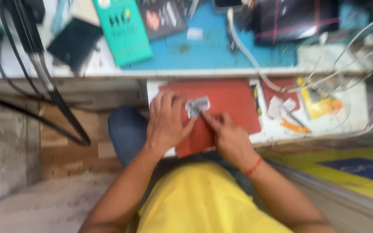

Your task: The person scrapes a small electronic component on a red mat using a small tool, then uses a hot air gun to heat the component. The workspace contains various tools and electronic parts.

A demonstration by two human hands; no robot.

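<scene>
Looking down from the head camera, one sees the person's yellow shirt (203, 203) nearest, then both forearms reaching forward to a dark red mat (234, 101) on a pull-out shelf of the counter (350, 108). The left hand (167, 123) lies flat on the mat, its fingers (162, 103) spread and pressing down just left of a small silvery metal part (197, 105). The right hand (229, 136), with a red thread on its wrist, has the fingers (210, 118) pressed together and the tips touch the lower edge of the part; because of blur one cannot tell whether they pinch it or hold a thin tool. The part rests on the mat between the two sets of fingertips. It looks like small repair work that is in the middle: the part is out and being handled, but how much is left the picture does not show.

To the right of the fingers lie white scraps (281, 105), an orange tool (294, 126) and a yellow packet (320, 103). Beyond the fingers the upper counter has a blue surface with a teal box (124, 32), a black box (75, 43), white cables (247, 51) and a dark device (294, 19). Far left, a black lamp arm (44, 73) stands over a wooden floor (65, 151).
</scene>
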